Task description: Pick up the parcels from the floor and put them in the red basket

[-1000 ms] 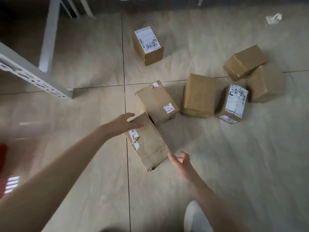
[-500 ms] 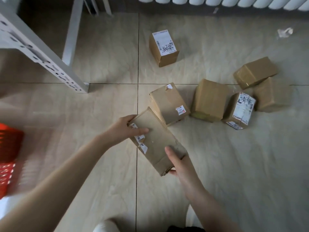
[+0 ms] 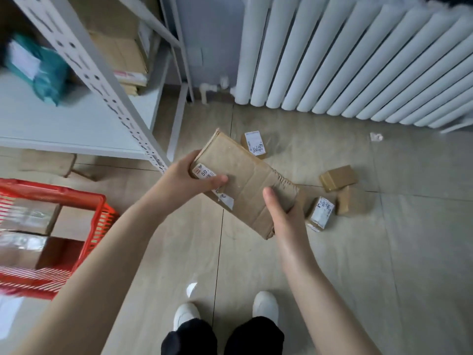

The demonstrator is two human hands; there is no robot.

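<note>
Held a long brown cardboard parcel (image 3: 245, 183) up off the floor, to the right of the red basket (image 3: 64, 192). Gripped its far end with the left hand (image 3: 184, 179) and its near end with the right hand (image 3: 284, 216). Looked creased, dented at one edge, white-labelled.

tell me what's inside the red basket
The red basket holds several brown cardboard parcels packed side by side, some glossy with tape. The view is blurred, the basket's left part runs off frame, and anything under the parcels is covered.
</note>
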